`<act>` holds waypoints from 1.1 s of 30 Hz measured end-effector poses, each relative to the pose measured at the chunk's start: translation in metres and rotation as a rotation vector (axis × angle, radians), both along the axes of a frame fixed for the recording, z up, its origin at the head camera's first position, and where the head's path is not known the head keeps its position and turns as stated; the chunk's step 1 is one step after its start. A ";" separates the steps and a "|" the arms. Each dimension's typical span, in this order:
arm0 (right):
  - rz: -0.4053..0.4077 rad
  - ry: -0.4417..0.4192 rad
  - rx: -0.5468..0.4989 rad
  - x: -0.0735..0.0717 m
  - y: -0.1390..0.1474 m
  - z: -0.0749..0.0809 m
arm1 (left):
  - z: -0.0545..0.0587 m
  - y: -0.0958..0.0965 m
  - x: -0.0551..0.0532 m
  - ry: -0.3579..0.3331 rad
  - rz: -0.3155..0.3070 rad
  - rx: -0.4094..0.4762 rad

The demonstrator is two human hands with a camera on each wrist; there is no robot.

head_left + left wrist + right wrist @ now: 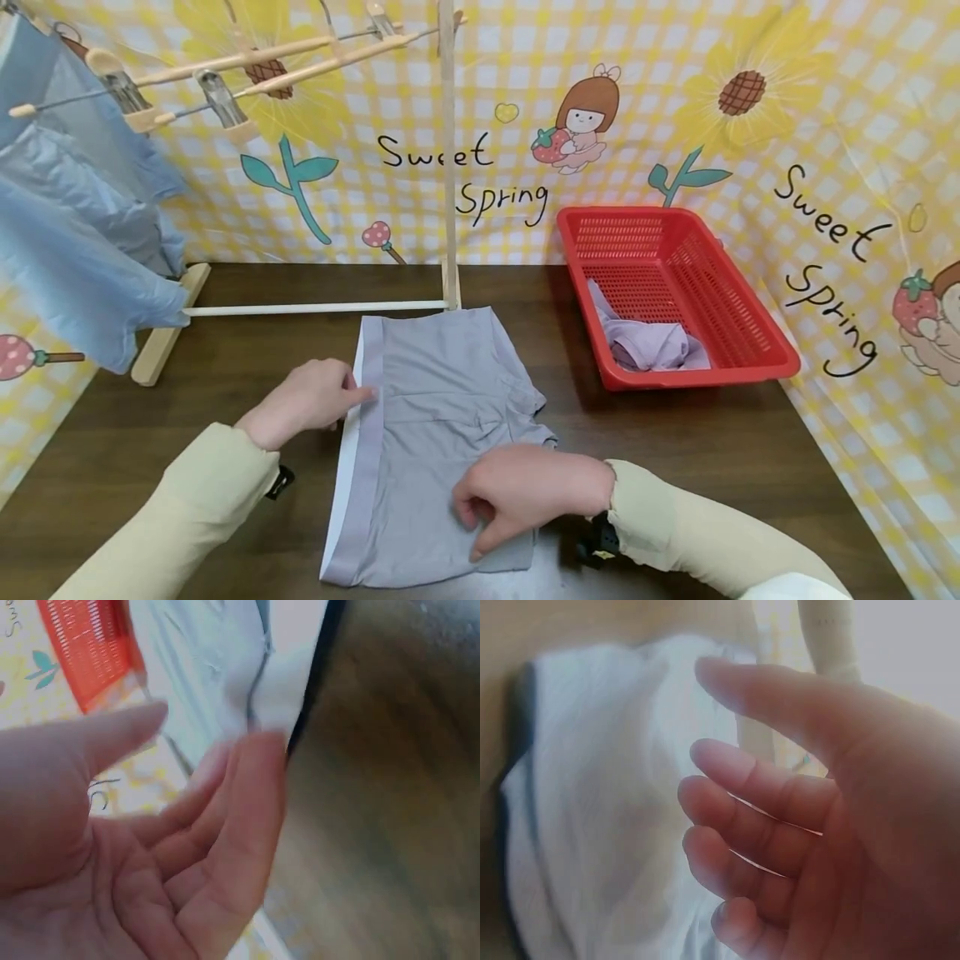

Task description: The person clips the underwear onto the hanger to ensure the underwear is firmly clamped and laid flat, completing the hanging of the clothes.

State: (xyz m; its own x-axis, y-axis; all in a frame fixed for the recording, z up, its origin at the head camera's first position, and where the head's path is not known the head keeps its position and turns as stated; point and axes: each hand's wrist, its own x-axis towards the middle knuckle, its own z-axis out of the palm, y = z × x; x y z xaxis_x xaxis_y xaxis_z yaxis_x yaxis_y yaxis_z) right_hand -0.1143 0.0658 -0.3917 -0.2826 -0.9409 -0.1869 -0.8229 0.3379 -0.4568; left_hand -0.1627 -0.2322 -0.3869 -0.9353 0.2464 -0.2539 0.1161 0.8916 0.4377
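Note:
A pair of grey-lilac boxer briefs [442, 425] lies spread on the dark table, its waistband [369, 467] toward the left and a white inner strip showing along that edge. At the waistband's edge is my left hand [318, 398]; the left wrist view shows its thumb [131, 735] spread apart from the bent fingers, with no cloth between them. Over the near part of the briefs hovers my right hand [525, 487], its fingers [735, 814] loosely curved and the thumb apart. Nothing is held in it.
A red plastic basket [678, 380] at the back right contains a crumpled lilac cloth [656, 346]. At the back left stands a wooden rack [450, 167] with clip hangers [247, 71] and light-blue clothing [82, 225] hanging. A yellow checked curtain [510, 233] closes off the back.

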 end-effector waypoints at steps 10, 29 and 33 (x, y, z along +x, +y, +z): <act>0.081 0.040 0.061 0.011 -0.023 -0.007 | -0.014 0.005 0.011 -0.059 0.002 -0.026; 0.150 0.026 -0.082 0.017 -0.028 -0.011 | -0.004 -0.034 0.009 -0.277 -0.010 0.441; 0.127 0.059 -0.036 0.020 -0.030 -0.014 | -0.013 -0.038 0.007 -0.239 0.009 0.302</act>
State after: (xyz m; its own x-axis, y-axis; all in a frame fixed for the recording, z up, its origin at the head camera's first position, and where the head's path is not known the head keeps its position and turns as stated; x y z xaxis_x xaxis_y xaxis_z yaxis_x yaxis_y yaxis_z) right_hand -0.0945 0.0353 -0.4056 -0.1706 -0.9755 -0.1388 -0.8838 0.2138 -0.4161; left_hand -0.1554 -0.2698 -0.3997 -0.8611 0.3352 -0.3822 -0.0282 0.7192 0.6943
